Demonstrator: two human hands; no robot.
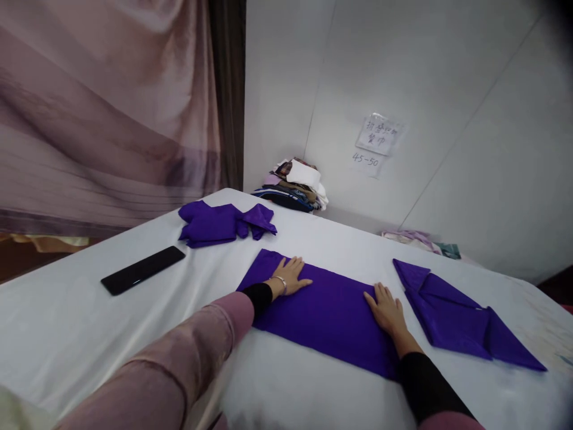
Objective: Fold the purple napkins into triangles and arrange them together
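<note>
A purple cloth napkin (322,316), folded into a long rectangle, lies flat on the white-covered table in front of me. My left hand (290,276) rests palm down on its left part, with fingers spread; a bracelet circles that wrist. Toward the napkin's right end, my right hand (387,309) also presses flat on the fabric, fingers extended. Neither hand grips anything. The cloth under both palms and the forearms is hidden.
Right of the napkin lies another purple cloth (461,316) with folded corners. Bunched purple cloths (210,226) sit at the back left, near a black phone-like slab (143,270). Beyond the white table (89,334) stand piled clothes (295,182) and a wall with paper signs (378,134).
</note>
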